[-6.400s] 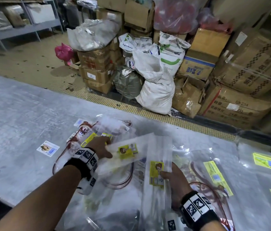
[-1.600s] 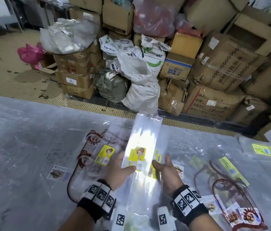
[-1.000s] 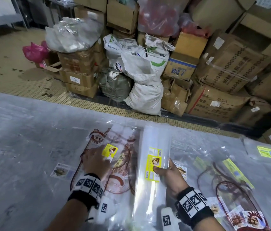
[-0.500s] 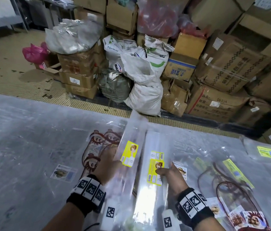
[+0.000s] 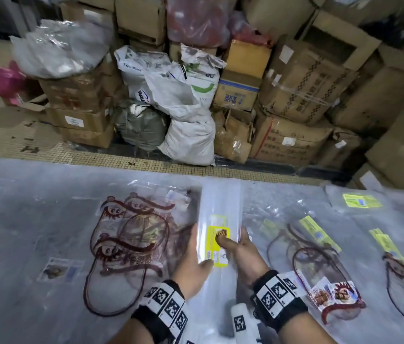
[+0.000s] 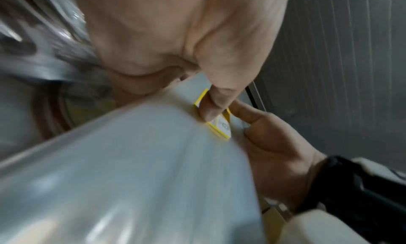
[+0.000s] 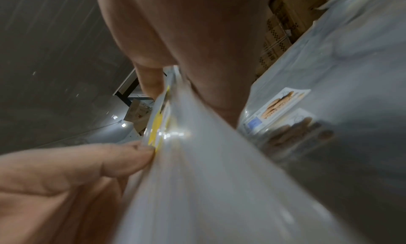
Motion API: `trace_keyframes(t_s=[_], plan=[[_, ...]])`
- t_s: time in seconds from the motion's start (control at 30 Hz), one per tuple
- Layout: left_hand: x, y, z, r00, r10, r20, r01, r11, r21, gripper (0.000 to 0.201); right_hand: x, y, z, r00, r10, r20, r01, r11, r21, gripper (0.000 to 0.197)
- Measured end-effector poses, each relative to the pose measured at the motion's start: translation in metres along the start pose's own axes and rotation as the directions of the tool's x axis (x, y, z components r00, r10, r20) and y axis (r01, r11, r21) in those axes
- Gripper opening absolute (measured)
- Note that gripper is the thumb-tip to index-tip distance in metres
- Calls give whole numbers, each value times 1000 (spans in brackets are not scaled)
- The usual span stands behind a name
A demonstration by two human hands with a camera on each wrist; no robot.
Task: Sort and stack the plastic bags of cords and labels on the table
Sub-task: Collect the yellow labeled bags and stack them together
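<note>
Grey table [image 5: 17, 244], lower half of the head view: flat, dull, covered in glossy crinkled clear film.

Stacked brown cardboard cartons [image 5: 302, 95], upper right; creased white woven sacks [image 5: 186, 135], upper centre.

Flat clear plastic bags of dark red looped cords [image 5: 131, 247], left of centre, printed with cartoon faces; similar bags with yellow strip labels [image 5: 315, 247] at right.

Long narrow stack of clear plastic bags [image 5: 221, 209], centre, raised between both hands, smooth and reflective, bearing a rectangular yellow label [image 5: 217, 247].

Left hand [image 5: 193, 266]: grips the stack's left edge, thumb across the front by the label's lower corner. The right wrist view shows that thumb tip [image 7: 134, 157] against the label's edge.

Right hand [image 5: 243, 254]: clamps the right edge, thumb pressed on the label's face. The left wrist view shows this thumb [image 6: 217, 100] bent down onto the label, which the head view renders less clearly.

Small picture label [image 5: 58, 269], lower left, flat under film. The right wrist view alone shows a biscuit-picture label [image 7: 276, 105] beneath the stack.
</note>
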State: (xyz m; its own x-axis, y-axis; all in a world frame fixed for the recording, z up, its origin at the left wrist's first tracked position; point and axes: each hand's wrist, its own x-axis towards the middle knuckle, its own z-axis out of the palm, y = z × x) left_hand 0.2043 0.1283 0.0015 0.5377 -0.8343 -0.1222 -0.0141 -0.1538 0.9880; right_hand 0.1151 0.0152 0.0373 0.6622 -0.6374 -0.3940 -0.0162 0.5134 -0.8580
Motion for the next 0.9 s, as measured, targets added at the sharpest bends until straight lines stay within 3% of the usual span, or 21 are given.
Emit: trace_keyframes(t_s=[0.13, 0.2, 0.3, 0.4, 0.5, 0.63, 0.77, 0.9], plan=[[5, -4, 21, 998, -38, 51, 45, 988, -151, 96, -8, -17, -27, 999, -42, -5, 41, 998, -56, 49], [9, -1, 33, 994, -65, 93, 85, 970, -230, 79, -9, -23, -43, 997, -65, -41, 63, 997, -36, 49], [17, 6, 52, 993, -36, 115, 60, 975, -216, 55, -13, -32, -65, 991, -103, -88, 102, 995, -14, 48], [30, 14, 73, 994, -22, 107, 44, 976, -213, 55, -20, -37, -88, 985, -127, -114, 132, 990, 43, 50], [41, 25, 99, 982, 35, 184, -6, 987, -159, 56, -28, -44, -116, 976, -156, -149, 182, 968, 175, 56], [47, 36, 146, 950, 71, 303, -21, 986, -165, 58, -45, -64, -169, 953, -204, -222, 251, 945, 209, 63], [42, 51, 203, 892, 28, 451, 66, 979, -191, 60, -62, -85, -231, 897, -249, -366, 319, 937, 143, 52], [40, 53, 263, 817, -85, 571, 207, 966, -152, 52, -87, -113, -313, 808, -300, -507, 437, 882, 174, 56]])
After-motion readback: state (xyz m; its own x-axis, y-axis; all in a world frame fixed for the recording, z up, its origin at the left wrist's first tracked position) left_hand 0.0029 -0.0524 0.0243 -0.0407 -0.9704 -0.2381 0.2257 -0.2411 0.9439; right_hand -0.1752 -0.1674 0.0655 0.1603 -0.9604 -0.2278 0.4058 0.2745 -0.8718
